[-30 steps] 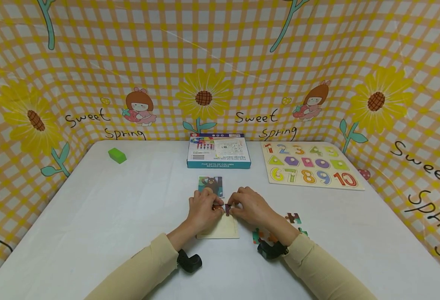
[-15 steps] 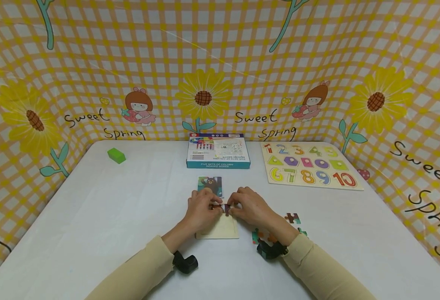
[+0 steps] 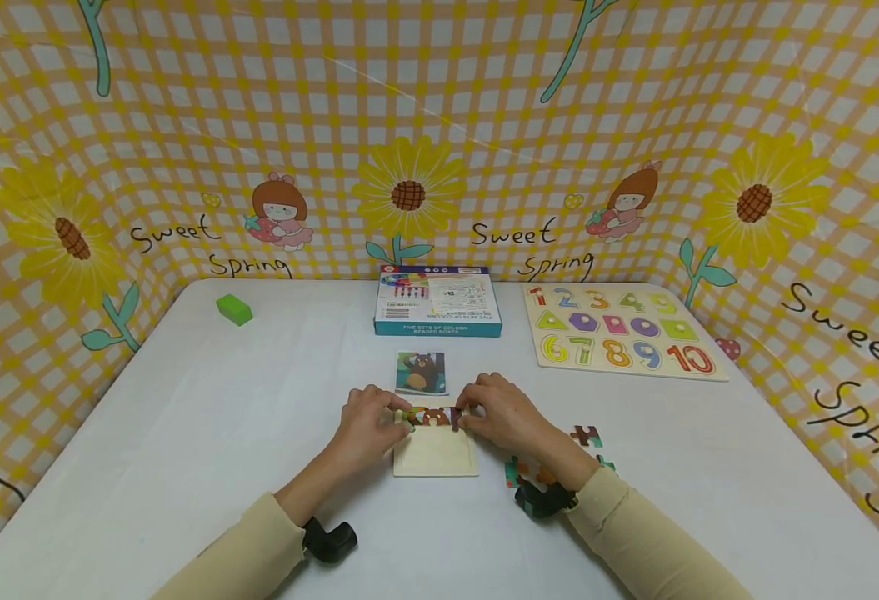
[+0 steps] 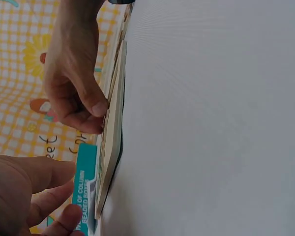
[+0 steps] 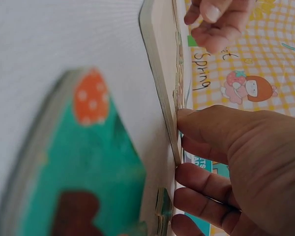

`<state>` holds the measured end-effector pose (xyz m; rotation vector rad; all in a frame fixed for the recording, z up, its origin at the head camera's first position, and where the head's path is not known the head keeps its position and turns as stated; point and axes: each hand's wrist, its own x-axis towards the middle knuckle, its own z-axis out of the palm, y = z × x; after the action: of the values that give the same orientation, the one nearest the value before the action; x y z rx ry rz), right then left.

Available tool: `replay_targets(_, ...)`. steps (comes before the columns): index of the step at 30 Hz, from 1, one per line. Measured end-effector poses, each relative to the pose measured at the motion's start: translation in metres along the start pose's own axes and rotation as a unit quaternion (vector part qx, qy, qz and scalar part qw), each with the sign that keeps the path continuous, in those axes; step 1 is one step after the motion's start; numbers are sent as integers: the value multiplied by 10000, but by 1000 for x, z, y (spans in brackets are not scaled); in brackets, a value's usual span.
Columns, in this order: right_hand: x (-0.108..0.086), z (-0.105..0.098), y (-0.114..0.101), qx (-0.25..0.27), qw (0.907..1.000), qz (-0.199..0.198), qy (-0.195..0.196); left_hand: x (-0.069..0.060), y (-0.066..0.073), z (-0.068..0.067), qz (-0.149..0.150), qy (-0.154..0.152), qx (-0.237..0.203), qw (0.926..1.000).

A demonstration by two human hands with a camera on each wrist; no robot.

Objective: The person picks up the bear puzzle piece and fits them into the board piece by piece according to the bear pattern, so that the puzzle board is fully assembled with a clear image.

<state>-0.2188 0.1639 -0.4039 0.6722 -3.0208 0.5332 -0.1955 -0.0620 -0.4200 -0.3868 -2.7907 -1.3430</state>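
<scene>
A wooden puzzle tray (image 3: 435,454) lies in front of me, with a row of bear-picture pieces (image 3: 434,417) along its far edge. My right hand (image 3: 502,414) pinches the dark puzzle piece (image 3: 455,419) at the far right corner between thumb and index finger. At the tray's left side is my left hand (image 3: 367,429). Its fingers are loosely bent beside the far left piece, and in the left wrist view this hand (image 4: 34,191) is apart from the tray. Beyond the tray lies a bear picture card (image 3: 421,372).
Loose puzzle pieces (image 3: 585,436) lie by my right forearm, some partly covered by it. At the back stand a teal and white box (image 3: 437,304) and a wooden number board (image 3: 626,329). A green block (image 3: 234,309) sits far left.
My left hand has let go of the middle of the row and moved left, uncovering the bear's face pieces and the card. My right hand stays at the corner piece.
</scene>
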Motion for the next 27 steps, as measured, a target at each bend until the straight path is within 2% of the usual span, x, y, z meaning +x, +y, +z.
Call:
replay_targets(4,0,0,0,32,10000,61,-23,-6,-7,-4,-68,-40,125,9999)
replay_targets(10,0,0,0,40,10000,52,-8,-12,-14,-7,53,-146,198,9997)
replay_targets(15,0,1,0,57,10000,58,-20,-14,-16,-8,25,-232,190,9995)
replay_targets(22,0,0,-1,75,9999,122,-33,-15,-17,-7,172,-236,316,9991)
replay_targets(27,0,-1,-2,80,9999,127,-44,-16,-16,-6,122,-274,264,9992)
